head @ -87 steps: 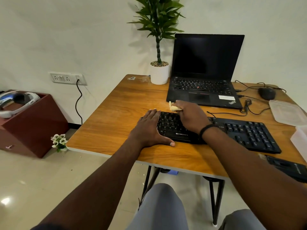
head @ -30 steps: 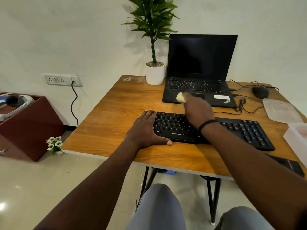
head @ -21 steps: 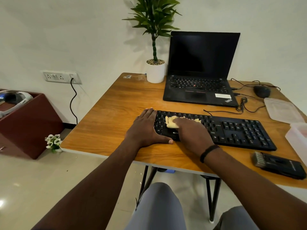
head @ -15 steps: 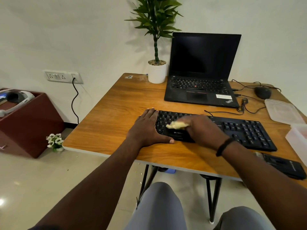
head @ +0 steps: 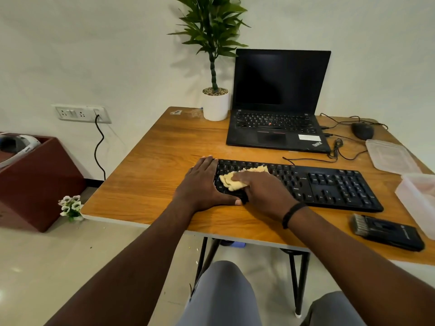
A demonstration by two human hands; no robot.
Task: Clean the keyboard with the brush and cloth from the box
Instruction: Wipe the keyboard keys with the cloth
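Observation:
A black keyboard [head: 329, 184] lies across the wooden table [head: 153, 175], near its front edge. My right hand [head: 261, 187] presses a crumpled yellow cloth [head: 231, 181] flat onto the keys at the keyboard's left part. My left hand [head: 202, 184] lies flat on the table against the keyboard's left end, thumb along its front edge. The black brush [head: 386, 231] rests on the table in front of the keyboard's right end. The clear plastic box [head: 416, 198] stands at the right edge, partly cut off, and its lid [head: 390, 156] lies behind it.
An open black laptop [head: 277, 128] sits behind the keyboard, with a potted plant [head: 215, 102] to its left. A black mouse [head: 362, 130] and loose cables [head: 336, 149] lie at the back right. A brown cabinet [head: 35, 180] stands on the floor at left.
My right hand has wiped the cloth back and forth over the keyboard's left part, lifting toward the laptop about a second ago. It now lies flat on the keys. My left hand stayed put.

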